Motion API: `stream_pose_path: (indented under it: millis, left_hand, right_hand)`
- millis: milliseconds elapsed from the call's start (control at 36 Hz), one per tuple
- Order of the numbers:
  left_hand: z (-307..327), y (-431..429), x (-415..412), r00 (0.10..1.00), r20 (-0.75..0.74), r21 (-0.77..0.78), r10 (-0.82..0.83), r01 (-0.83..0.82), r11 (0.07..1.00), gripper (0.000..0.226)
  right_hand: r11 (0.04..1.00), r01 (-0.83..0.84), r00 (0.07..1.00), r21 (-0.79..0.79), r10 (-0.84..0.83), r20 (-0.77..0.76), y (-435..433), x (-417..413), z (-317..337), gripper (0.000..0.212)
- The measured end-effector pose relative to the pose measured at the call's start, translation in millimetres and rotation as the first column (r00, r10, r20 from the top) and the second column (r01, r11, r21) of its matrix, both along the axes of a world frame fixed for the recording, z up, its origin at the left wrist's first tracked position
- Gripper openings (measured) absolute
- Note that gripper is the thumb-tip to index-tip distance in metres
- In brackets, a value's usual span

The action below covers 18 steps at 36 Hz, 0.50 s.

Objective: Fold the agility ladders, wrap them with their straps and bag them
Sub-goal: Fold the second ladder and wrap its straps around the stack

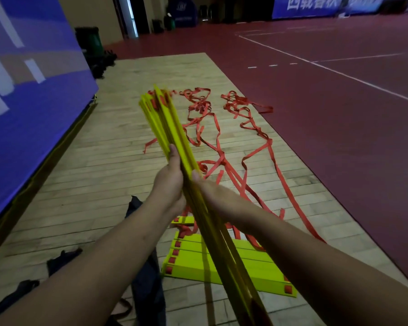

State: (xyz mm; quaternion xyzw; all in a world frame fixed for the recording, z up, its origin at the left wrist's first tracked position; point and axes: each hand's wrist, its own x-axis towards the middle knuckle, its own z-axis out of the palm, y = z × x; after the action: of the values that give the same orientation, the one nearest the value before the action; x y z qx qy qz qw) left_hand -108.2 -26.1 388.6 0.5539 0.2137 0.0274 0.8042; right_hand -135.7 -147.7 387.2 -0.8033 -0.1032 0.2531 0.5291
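Bundled rungs (172, 123), gripped by left hand (170, 182) and right hand (210, 192), cover stacked ladder (191, 262), straps (218, 142).

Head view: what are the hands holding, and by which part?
The left hand and the right hand grip the bundle of yellow rungs from opposite sides, partway along its length.
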Motion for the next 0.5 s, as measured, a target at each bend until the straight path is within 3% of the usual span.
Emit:
stream_pose_path:
  millis: [83, 167, 222, 361, 500]
  left_hand:
    - [3.9, 17.2, 9.0, 0.998, -0.034, -0.023, 0.055, -0.056, 0.998, 0.068]
    - [8.5, 27.4, 8.7, 0.999, -0.004, -0.156, -0.042, 0.041, 0.987, 0.078]
    - [9.8, 29.7, 7.4, 0.996, 0.022, -0.157, -0.082, 0.084, 0.984, 0.08]
    - [3.6, 36.1, 7.1, 0.991, 0.071, -0.119, -0.113, 0.121, 0.985, 0.049]
    - [3.3, 47.0, 12.3, 0.984, 0.174, -0.36, -0.029, 0.091, 0.928, 0.024]
  right_hand:
    - [0.979, -0.143, 0.982, -0.146, 0.159, 0.105, 5.5, -4.7, -11.0, 0.064]
    - [0.975, -0.135, 0.971, -0.175, 0.165, 0.172, 6.9, -3.6, -14.9, 0.045]
    - [0.981, -0.119, 0.976, -0.156, 0.144, 0.166, 6.2, -3.1, -13.9, 0.04]
    - [0.979, -0.163, 0.974, -0.119, 0.179, 0.139, 0.2, -0.8, -12.2, 0.033]
    - [0.962, -0.207, 0.966, -0.176, 0.229, 0.117, 0.5, 1.8, -15.4, 0.047]
